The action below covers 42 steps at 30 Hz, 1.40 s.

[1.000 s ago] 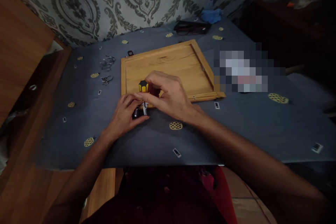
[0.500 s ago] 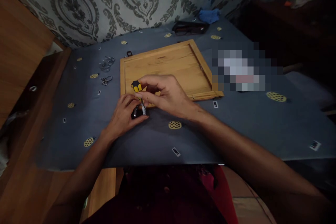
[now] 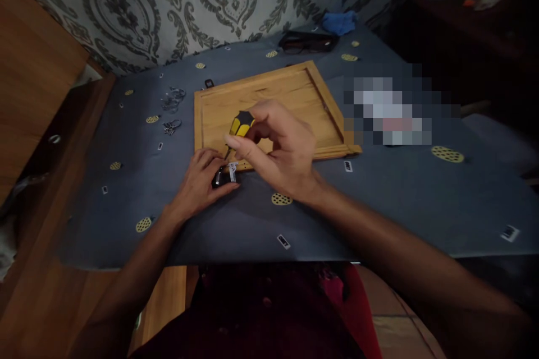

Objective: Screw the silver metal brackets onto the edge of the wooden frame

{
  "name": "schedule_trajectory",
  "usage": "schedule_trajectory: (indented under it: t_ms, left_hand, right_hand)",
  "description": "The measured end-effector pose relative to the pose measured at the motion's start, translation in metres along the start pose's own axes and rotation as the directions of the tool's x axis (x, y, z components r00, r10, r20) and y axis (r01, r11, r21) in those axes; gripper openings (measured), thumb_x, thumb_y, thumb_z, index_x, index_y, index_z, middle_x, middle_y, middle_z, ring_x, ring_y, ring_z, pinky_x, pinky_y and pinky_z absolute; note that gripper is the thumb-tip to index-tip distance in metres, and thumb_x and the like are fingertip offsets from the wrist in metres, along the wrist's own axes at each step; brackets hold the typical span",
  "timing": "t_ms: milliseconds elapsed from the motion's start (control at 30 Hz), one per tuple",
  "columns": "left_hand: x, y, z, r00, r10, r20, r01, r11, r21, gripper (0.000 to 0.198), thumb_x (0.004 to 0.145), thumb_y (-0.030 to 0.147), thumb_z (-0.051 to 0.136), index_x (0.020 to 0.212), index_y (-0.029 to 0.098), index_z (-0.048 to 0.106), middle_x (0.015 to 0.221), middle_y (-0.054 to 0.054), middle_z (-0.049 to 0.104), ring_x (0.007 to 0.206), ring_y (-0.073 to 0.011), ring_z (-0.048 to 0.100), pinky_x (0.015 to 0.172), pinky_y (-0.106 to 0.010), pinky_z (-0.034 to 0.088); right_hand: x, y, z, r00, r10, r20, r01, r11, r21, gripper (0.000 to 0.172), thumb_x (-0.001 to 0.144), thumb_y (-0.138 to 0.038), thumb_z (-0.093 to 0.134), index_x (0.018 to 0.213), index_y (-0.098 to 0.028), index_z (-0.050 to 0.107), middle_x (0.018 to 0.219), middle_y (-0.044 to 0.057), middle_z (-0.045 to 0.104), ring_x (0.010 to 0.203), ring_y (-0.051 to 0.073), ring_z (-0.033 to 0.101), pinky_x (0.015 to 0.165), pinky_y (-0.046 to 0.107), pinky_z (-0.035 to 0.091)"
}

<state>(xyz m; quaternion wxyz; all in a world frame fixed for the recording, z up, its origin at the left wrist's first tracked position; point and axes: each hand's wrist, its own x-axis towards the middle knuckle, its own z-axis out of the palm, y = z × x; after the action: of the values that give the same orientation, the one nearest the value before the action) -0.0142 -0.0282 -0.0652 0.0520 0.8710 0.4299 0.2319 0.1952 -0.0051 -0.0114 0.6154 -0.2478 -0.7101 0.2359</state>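
My right hand point(image 3: 290, 151) pinches a screwdriver point(image 3: 241, 123) by its yellow and black handle, its shaft slanting down to the left. Below the screwdriver, a small black and silver metal fitting point(image 3: 232, 174) sits against the near edge of a framed wooden panel point(image 3: 269, 87). My left hand point(image 3: 196, 182) closes on this fitting, thumb at the front and fingers behind, hiding part of it. Whether the screwdriver's tip touches a screw is too small to tell. The panel lies flat on the table.
The table has a grey-blue patterned cloth point(image 3: 236, 235). Bunches of small metal pieces point(image 3: 172, 101) lie left of the panel. A black buckle-like piece point(image 3: 209, 84) is at its far edge. Dark glasses point(image 3: 309, 42) and a blue cloth point(image 3: 339, 22) lie at the back; a blurred-out area is right.
My right hand has lifted and moved slightly right with the screwdriver, whose handle now leans more to the right. My left hand stays at the metal fitting.
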Motion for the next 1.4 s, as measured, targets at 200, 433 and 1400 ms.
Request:
schedule_trajectory:
  t_ms: [200, 433, 1400]
  left_hand:
    - [0.000, -0.001, -0.002, 0.999, -0.040, 0.018, 0.041, 0.999, -0.023, 0.043, 0.093, 0.055, 0.074, 0.119, 0.022, 0.067, 0.122, -0.010, 0.067, 0.121, -0.0309, 0.058, 0.112, -0.054, 0.047]
    - [0.001, 0.001, -0.001, 1.000, -0.030, 0.008, 0.031, 0.999, -0.020, 0.044, 0.094, 0.055, 0.073, 0.121, 0.021, 0.067, 0.122, -0.011, 0.067, 0.124, -0.0320, 0.058, 0.114, -0.056, 0.045]
    - [0.000, 0.002, 0.001, 0.999, -0.037, 0.003, 0.037, 0.999, -0.012, 0.045, 0.095, 0.058, 0.071, 0.121, 0.022, 0.068, 0.120, -0.010, 0.068, 0.122, -0.0325, 0.059, 0.114, -0.057, 0.045]
  right_hand:
    - [0.003, 0.008, -0.001, 0.992, 0.104, 0.072, -0.105, 0.995, 0.005, 0.026, 0.101, -0.039, 0.063, 0.085, -0.025, 0.049, 0.077, -0.004, 0.051, 0.066, 0.012, 0.050, 0.063, 0.029, 0.051]
    - [0.002, 0.007, 0.000, 0.983, 0.128, 0.132, -0.130, 0.991, 0.010, 0.028, 0.101, -0.039, 0.064, 0.084, -0.025, 0.048, 0.076, -0.003, 0.051, 0.067, 0.013, 0.050, 0.063, 0.029, 0.047]
    - [0.008, 0.015, -0.005, 0.956, 0.025, 0.291, -0.053, 0.995, 0.088, 0.017, 0.102, -0.031, 0.063, 0.090, -0.020, 0.056, 0.077, -0.004, 0.055, 0.069, 0.009, 0.051, 0.063, 0.023, 0.042]
